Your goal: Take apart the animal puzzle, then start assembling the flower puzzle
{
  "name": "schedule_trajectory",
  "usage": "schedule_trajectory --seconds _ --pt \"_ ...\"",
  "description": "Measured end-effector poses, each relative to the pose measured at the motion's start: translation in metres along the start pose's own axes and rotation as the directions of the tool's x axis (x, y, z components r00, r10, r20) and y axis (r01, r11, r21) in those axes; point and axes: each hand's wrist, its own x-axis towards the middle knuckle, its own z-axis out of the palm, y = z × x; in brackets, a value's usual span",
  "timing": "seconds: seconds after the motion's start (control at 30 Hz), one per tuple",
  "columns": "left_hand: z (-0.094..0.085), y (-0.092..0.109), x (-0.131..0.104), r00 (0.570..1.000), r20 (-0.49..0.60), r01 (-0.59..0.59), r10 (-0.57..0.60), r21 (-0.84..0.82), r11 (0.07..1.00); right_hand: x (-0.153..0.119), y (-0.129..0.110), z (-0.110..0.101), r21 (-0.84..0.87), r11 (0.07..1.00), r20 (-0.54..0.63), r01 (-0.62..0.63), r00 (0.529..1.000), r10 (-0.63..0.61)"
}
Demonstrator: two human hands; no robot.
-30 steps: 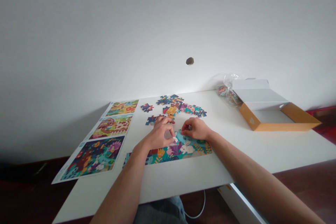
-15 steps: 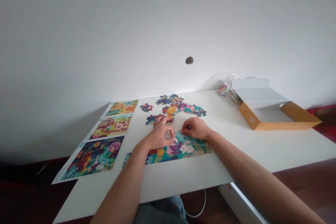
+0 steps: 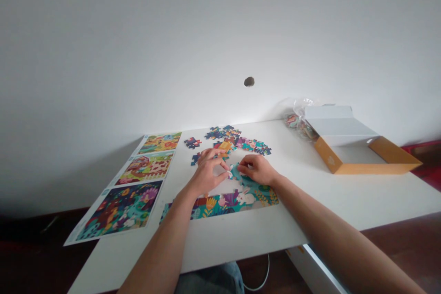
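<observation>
My left hand [image 3: 209,171] has its thumb and index finger pinched at the left edge of a teal puzzle piece [image 3: 234,172] with a bit of white on it. The fingers of my right hand [image 3: 257,169] are closed on the same teal part from the right and hide some of it. Below both hands lies a joined strip of puzzle [image 3: 220,204] with white rabbits, purple shapes and yellow leaves. Its right end rises toward my right hand in a teal section [image 3: 257,188]. My left forearm covers part of the strip's left end.
Several loose puzzle pieces [image 3: 225,134] lie behind my hands, with a small red and blue group [image 3: 192,142] to their left. A picture sheet [image 3: 156,206] lies along the table's left edge. An open orange box [image 3: 375,167] and a clear plastic bag [image 3: 299,124] stand at right.
The teal piece between my hands has come away from the rabbit strip, leaving a gap of white table. My left fingers have drawn back slightly upward with it.
</observation>
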Motion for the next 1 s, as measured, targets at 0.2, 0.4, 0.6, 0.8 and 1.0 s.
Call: schedule_trajectory --seconds 0.2,0.4,0.6,0.8,1.0 --pt "0.010 -0.002 0.004 0.996 -0.089 0.008 -0.008 0.002 1.000 0.002 0.001 0.001 -0.030 0.999 -0.017 -0.033 0.999 0.033" --pt "0.019 -0.006 0.008 0.983 -0.181 0.001 0.000 0.006 1.000 0.010 0.004 -0.002 -0.170 0.983 -0.047 -0.071 0.997 0.064" --pt "0.028 -0.014 0.012 0.984 -0.176 0.020 -0.021 -0.011 1.000 0.015 0.009 -0.005 -0.186 0.979 -0.040 -0.081 0.996 0.075" --pt "0.035 -0.012 0.014 0.997 -0.068 0.024 -0.027 -0.044 0.999 0.016 0.011 -0.005 -0.144 0.986 -0.056 -0.083 0.996 0.076" --pt "0.037 -0.019 0.013 0.958 -0.224 0.196 -0.177 0.067 0.978 0.016 0.015 -0.007 -0.134 0.984 -0.082 -0.120 0.991 0.109"
